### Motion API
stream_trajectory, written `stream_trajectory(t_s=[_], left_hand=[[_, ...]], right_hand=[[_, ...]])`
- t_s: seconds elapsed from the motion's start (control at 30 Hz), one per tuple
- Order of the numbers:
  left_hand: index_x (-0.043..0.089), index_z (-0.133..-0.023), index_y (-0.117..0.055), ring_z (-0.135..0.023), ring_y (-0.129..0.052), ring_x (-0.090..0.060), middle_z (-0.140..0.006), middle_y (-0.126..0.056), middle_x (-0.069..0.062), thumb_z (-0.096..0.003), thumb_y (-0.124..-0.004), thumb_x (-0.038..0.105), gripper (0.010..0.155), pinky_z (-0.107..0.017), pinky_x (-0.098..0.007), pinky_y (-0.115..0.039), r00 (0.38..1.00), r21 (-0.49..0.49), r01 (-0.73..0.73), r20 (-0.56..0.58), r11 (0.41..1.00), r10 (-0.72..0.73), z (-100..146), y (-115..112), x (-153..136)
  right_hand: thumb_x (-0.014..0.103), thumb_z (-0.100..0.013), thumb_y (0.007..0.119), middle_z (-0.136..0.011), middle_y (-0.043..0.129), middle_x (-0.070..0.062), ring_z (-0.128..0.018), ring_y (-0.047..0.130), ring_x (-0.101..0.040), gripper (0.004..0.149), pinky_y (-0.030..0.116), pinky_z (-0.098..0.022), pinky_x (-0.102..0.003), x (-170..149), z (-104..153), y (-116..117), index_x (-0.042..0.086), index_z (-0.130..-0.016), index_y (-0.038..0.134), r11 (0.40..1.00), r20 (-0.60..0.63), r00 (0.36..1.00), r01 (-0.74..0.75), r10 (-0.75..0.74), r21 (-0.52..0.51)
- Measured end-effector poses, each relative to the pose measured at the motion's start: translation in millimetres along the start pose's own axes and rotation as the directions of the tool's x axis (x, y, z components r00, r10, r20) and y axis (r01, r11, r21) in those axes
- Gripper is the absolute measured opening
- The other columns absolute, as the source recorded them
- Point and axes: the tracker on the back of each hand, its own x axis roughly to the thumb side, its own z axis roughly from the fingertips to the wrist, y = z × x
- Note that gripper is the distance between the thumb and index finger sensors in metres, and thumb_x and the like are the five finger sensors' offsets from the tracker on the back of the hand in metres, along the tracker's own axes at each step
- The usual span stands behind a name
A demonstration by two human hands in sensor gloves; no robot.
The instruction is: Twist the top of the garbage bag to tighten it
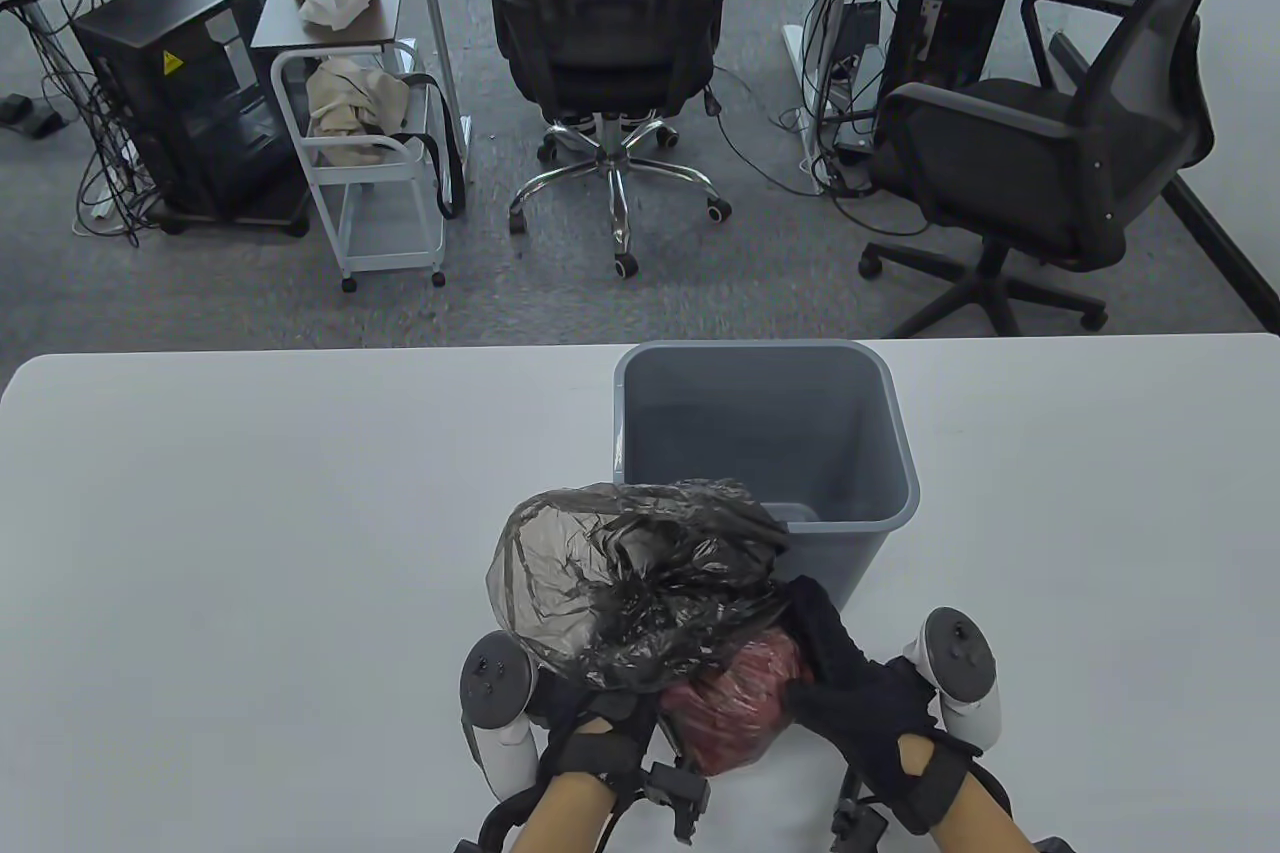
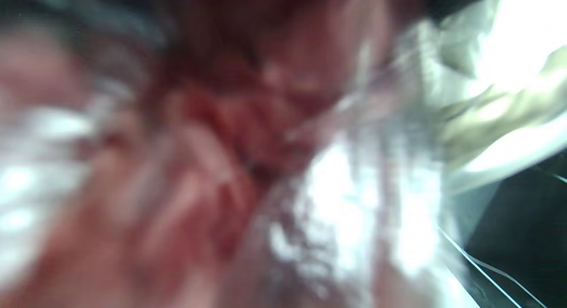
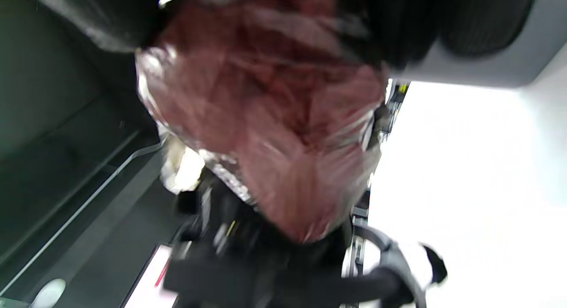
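at the worktop's point(image 1: 250, 493) near edge, at about 6 o'clock from the bin point(image 1: 765, 453), the bag point(image 1: 640, 593) sits between both hands. its thin dark film balloons up loose and untwisted, and a red lump point(image 1: 740, 708) shows through the film low down. the right hand point(image 1: 860, 683) lies curled against the bag's 3 o'clock side, fingers pressed on the film by the red lump; whether it truly grips is hard to tell. the left hand point(image 1: 590, 733) is mostly hidden under the film at 7 o'clock, so i cannot tell how far it is open or what it has hold of. both wrist views are blurred and show only red behind shiny plastic.

likely risks: the trapped air may resist the twist and let the neck spring back; the thin film may tear if pulled against the heavy lump; with the bag so near the edge, a hard turn may roll it off; a swing toward 12 o'clock may knock the bin.
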Motion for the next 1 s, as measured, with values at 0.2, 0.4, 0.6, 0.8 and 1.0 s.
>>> stream_trajectory(t_s=[0.2,0.4,0.6,0.8,1.0], left_hand=[[0.032,-0.105,-0.069,-0.096,-0.070,-0.041,-0.109,-0.067,-0.009,-0.0543,-0.069,0.052,0.054,-0.061,-0.072,-0.058,0.996,-0.163,-0.091,-0.019,0.982,0.089,-4.7,-2.8,0.3],[0.032,-0.101,-0.071,-0.083,-0.089,-0.032,-0.098,-0.081,-0.003,-0.0530,-0.067,0.054,0.053,-0.051,-0.061,-0.079,0.998,0.155,0.066,0.010,0.986,-0.068,5.0,6.2,-1.6],[0.028,-0.108,-0.062,-0.101,-0.056,-0.041,-0.111,-0.060,-0.009,-0.0522,-0.066,0.066,0.067,-0.060,-0.073,-0.053,0.997,-0.085,-0.072,0.013,0.994,0.073,-0.8,-3.2,-2.2],[0.029,-0.103,-0.071,-0.098,-0.066,-0.040,-0.108,-0.067,-0.008,-0.0531,-0.067,0.060,0.059,-0.057,-0.071,-0.064,1.000,-0.045,-0.008,0.002,0.999,0.008,-0.6,-4.5,-1.2],[0.028,-0.097,-0.076,-0.087,-0.084,-0.035,-0.100,-0.078,-0.004,-0.0525,-0.068,0.053,0.051,-0.047,-0.059,-0.084,0.999,0.132,0.038,-0.015,0.991,-0.037,4.0,7.7,1.3]], right_hand=[[0.059,-0.052,0.064,-0.094,0.046,-0.034,-0.051,0.099,-0.041,0.087,0.087,-0.034,-0.052,-5.9,3.5,-8.3,0.002,-0.099,0.016,0.986,-0.049,0.987,0.149,-0.153,-0.073],[0.075,-0.044,0.071,-0.100,0.015,-0.033,-0.082,0.054,-0.065,0.108,0.056,-0.050,-0.077,-1.4,1.3,6.2,0.010,-0.101,0.006,0.991,-0.018,0.993,0.114,-0.113,0.071],[0.063,-0.048,0.069,-0.095,0.039,-0.036,-0.065,0.085,-0.052,0.095,0.077,-0.044,-0.060,-4.1,2.8,-4.0,0.004,-0.099,0.014,0.992,-0.027,0.999,0.036,-0.039,-0.124],[0.066,-0.051,0.063,-0.090,0.057,-0.037,-0.055,0.095,-0.047,0.089,0.083,-0.037,-0.057,-14.6,3.8,-5.4,-0.001,-0.101,0.031,0.984,-0.102,0.980,0.169,-0.173,-0.050],[0.074,-0.047,0.067,-0.099,0.026,-0.034,-0.080,0.056,-0.065,0.102,0.058,-0.048,-0.075,-9.0,3.2,2.3,0.008,-0.102,0.013,0.996,-0.090,0.992,0.094,-0.092,0.015]])
